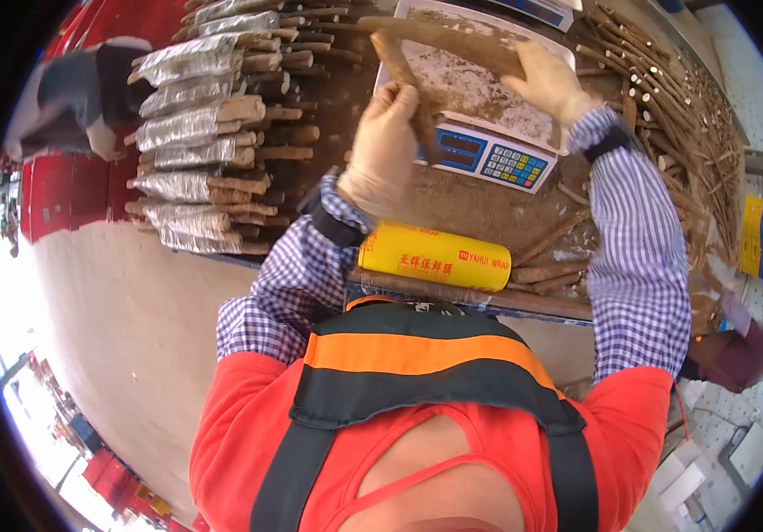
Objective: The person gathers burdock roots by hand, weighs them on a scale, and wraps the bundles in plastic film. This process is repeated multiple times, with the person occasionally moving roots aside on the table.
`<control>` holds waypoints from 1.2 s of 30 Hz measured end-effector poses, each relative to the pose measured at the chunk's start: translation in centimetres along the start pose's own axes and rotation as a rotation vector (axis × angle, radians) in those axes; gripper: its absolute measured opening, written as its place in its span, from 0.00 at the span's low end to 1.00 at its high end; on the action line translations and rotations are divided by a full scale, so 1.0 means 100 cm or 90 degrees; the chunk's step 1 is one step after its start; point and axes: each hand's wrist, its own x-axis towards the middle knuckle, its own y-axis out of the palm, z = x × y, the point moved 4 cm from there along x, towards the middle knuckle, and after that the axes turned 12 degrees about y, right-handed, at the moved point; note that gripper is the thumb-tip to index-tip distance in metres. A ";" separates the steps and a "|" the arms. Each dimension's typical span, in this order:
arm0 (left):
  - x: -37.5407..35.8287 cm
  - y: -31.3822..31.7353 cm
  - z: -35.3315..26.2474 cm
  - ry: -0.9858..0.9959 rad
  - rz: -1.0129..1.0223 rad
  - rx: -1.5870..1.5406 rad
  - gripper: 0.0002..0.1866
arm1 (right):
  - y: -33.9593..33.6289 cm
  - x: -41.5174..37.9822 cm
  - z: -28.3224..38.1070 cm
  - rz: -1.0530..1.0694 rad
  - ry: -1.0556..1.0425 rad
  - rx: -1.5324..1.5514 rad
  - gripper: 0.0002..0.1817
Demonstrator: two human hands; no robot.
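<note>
My left hand (383,142), in a pale glove, is closed around a brown stick-like root (391,58). The root slants down past my fingers, over the left edge of the white scale (457,117). My right hand (548,82), gloved too, is closed on the right end of a longer brown root (452,40). That root lies across the upper part of the scale's pan, which is smeared with soil. Below the pan are a blue display and a keypad (513,166).
Film-wrapped bundles of roots (191,113) are stacked at left. Loose roots (665,97) fill the right side. A yellow roll of wrap (435,257) lies near the table's front edge. One person (75,97) is at far left, another (745,355) at far right.
</note>
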 end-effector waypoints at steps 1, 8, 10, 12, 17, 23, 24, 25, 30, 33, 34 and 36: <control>-0.015 0.010 0.002 -0.025 -0.010 -0.035 0.09 | -0.008 -0.021 0.003 0.044 0.048 0.059 0.25; -0.125 0.058 0.071 -0.111 -0.003 -0.243 0.12 | -0.034 -0.219 0.021 0.183 0.278 0.618 0.29; -0.151 0.076 0.082 -0.087 0.011 -0.246 0.14 | -0.036 -0.264 0.027 0.207 0.296 0.686 0.31; -0.179 0.091 0.085 -0.114 0.038 -0.267 0.16 | -0.013 -0.304 0.025 0.186 0.345 0.764 0.34; -0.229 0.096 0.117 -0.113 0.029 -0.174 0.18 | 0.013 -0.366 0.023 0.215 0.277 0.636 0.38; -0.291 0.089 0.136 -0.121 -0.006 -0.117 0.19 | 0.014 -0.411 0.033 0.427 0.208 0.812 0.40; -0.297 0.090 0.134 -0.111 0.004 -0.119 0.19 | 0.013 -0.415 0.037 0.496 0.185 0.921 0.38; -0.300 0.092 0.133 -0.077 0.012 -0.151 0.20 | 0.010 -0.418 0.040 0.504 0.169 0.948 0.31; -0.309 0.086 0.120 -0.146 0.059 -0.051 0.21 | 0.014 -0.424 0.064 0.482 0.253 0.956 0.24; -0.312 0.080 0.101 -0.278 0.116 0.001 0.24 | 0.017 -0.426 0.069 0.483 0.269 1.054 0.24; -0.307 0.067 0.097 -0.273 0.166 0.083 0.25 | 0.019 -0.426 0.071 0.475 0.260 1.110 0.26; -0.284 0.033 0.087 -0.212 0.253 0.335 0.27 | 0.023 -0.428 0.072 0.440 0.274 1.169 0.27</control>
